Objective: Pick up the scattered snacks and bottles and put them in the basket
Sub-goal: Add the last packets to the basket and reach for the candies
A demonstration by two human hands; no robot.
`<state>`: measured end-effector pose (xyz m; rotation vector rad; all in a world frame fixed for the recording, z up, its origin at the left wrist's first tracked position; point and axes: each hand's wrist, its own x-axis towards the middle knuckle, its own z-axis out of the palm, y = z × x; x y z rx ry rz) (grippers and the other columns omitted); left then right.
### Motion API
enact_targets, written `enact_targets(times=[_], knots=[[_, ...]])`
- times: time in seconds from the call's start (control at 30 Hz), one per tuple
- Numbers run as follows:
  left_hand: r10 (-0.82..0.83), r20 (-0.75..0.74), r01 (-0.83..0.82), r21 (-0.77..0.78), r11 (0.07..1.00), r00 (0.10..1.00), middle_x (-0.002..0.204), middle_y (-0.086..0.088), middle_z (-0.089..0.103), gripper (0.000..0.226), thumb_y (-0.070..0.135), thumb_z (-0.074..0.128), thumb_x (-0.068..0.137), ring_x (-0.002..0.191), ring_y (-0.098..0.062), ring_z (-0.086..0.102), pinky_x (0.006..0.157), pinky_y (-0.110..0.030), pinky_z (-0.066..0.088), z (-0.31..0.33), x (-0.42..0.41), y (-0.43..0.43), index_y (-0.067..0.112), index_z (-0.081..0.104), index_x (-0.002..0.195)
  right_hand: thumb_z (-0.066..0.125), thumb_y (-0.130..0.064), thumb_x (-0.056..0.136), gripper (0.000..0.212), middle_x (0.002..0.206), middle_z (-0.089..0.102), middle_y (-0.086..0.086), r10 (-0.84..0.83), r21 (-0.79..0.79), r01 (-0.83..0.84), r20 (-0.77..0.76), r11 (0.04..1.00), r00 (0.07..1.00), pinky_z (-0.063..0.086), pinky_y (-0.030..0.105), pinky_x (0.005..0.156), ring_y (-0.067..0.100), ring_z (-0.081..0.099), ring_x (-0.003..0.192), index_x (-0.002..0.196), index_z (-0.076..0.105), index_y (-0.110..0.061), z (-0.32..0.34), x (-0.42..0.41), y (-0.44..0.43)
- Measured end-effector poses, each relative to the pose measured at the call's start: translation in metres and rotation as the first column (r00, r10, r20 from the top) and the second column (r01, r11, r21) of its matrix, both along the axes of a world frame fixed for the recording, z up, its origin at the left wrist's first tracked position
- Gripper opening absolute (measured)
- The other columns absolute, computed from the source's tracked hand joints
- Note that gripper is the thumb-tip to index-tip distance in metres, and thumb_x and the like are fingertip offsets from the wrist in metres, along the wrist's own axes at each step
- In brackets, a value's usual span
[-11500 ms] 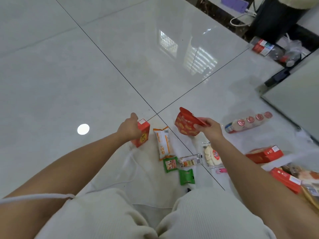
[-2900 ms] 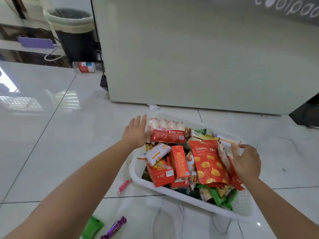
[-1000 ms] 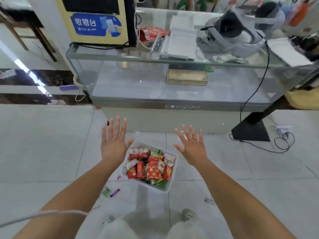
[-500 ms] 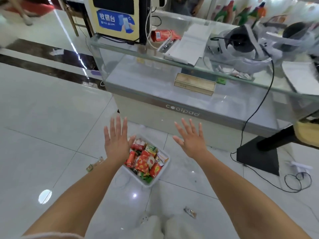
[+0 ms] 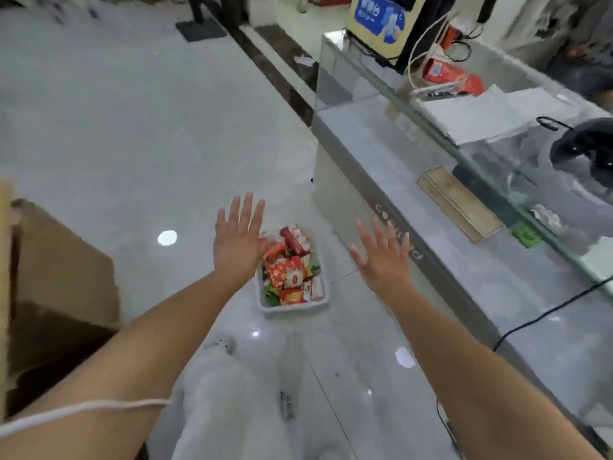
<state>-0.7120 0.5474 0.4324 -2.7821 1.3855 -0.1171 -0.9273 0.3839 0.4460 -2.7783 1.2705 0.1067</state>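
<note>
A white basket (image 5: 292, 309) stands on the glossy tile floor far below me, filled with red, orange and green snack packets (image 5: 288, 273) and a pack of small bottles (image 5: 295, 239). My left hand (image 5: 238, 242) is held out flat with fingers spread, in front of the basket's left edge as I see it. My right hand (image 5: 383, 254) is also spread wide, to the right of the basket. Both hands hold nothing and are well above the basket. A small dark wrapper (image 5: 286, 405) lies on the floor near my legs.
A glass display counter (image 5: 431, 200) runs along the right, with papers, cables, a wooden box (image 5: 459, 204) and a dark helmet (image 5: 583, 146) on or in it. A brown cardboard box (image 5: 59, 287) stands at the left. Pale floor stretches ahead.
The view has swung left and tilted, so the counter now runs diagonally on the right. Both hands stay spread and empty over the basket. A cardboard box has come into view at left.
</note>
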Motion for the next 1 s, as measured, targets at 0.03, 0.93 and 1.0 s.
enact_targets(times=[0.03, 0.93, 1.0], knots=[[0.053, 0.003, -0.053, 0.011, 0.999, 0.999, 0.159, -0.004, -0.016, 0.074, 0.059, 0.014, 0.093, 0.146, -0.024, -0.015, 0.112, -0.042, -0.021, 0.0, -0.02, 0.021, 0.022, -0.013, 0.15, 0.004, -0.062, 0.093, 0.066, 0.156, 0.027, 0.006, 0.042, -0.036, -0.042, 0.01, 0.998, 0.999, 0.009, 0.058, 0.116, 0.032, 0.022, 0.144, 0.147, 0.029, -0.032, 0.004, -0.012, 0.008], [0.442, 0.068, -0.447, 0.11, 0.888, 0.895, 0.152, -0.003, -0.031, 0.075, 0.059, 0.012, 0.094, 0.137, -0.021, -0.031, 0.103, -0.041, -0.031, -0.454, -0.278, 0.249, 0.021, -0.03, 0.142, 0.012, -0.06, 0.096, 0.063, 0.146, 0.045, 0.006, 0.561, 0.077, -0.556, -0.098, 0.828, 0.822, 0.021, 0.053, 0.11, 0.031, 0.043, 0.134, 0.14, 0.045, -0.03, -0.483, -0.172, 0.199], [0.448, 0.096, -0.457, 0.106, 0.883, 0.889, 0.15, -0.002, -0.034, 0.074, 0.059, 0.01, 0.094, 0.136, -0.021, -0.033, 0.103, -0.041, -0.032, -0.513, -0.266, 0.259, 0.021, -0.029, 0.144, 0.011, -0.061, 0.095, 0.064, 0.146, 0.045, 0.005, 0.587, 0.106, -0.579, -0.079, 0.809, 0.806, 0.016, 0.052, 0.112, 0.031, 0.043, 0.134, 0.14, 0.044, -0.031, -0.558, -0.169, 0.21]])
